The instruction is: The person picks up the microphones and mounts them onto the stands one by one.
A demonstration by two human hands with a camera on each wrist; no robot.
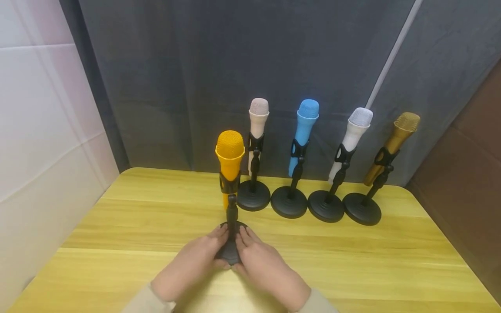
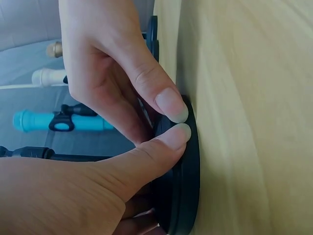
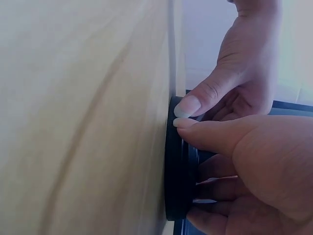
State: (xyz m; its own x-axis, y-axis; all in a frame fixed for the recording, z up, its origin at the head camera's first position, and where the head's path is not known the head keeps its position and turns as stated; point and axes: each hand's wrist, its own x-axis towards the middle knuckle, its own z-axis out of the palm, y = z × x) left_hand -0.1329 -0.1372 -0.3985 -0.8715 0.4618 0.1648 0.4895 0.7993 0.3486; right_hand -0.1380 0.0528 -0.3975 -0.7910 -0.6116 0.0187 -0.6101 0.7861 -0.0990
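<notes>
A yellow-orange microphone (image 1: 230,152) sits upright in a clip on a black desk stand (image 1: 232,213), nearest to me. My left hand (image 1: 199,256) holds the left side of its round base (image 2: 191,191), fingers over the top and thumb at the near rim. On the right side, my right hand (image 1: 260,261) grips the same base in a mirrored way. Both wrist views show the two thumbtips close together at the rim, with the base low against the wooden tabletop. Some fingers are hidden behind the thumbs and palms.
Behind stand more microphones on black stands, left to right: beige-pink (image 1: 258,119), blue (image 1: 306,124), white (image 1: 356,130) and gold (image 1: 399,134). Their bases sit close together in a row. A dark grey curtain (image 1: 156,87) hangs behind the wooden table (image 1: 137,217).
</notes>
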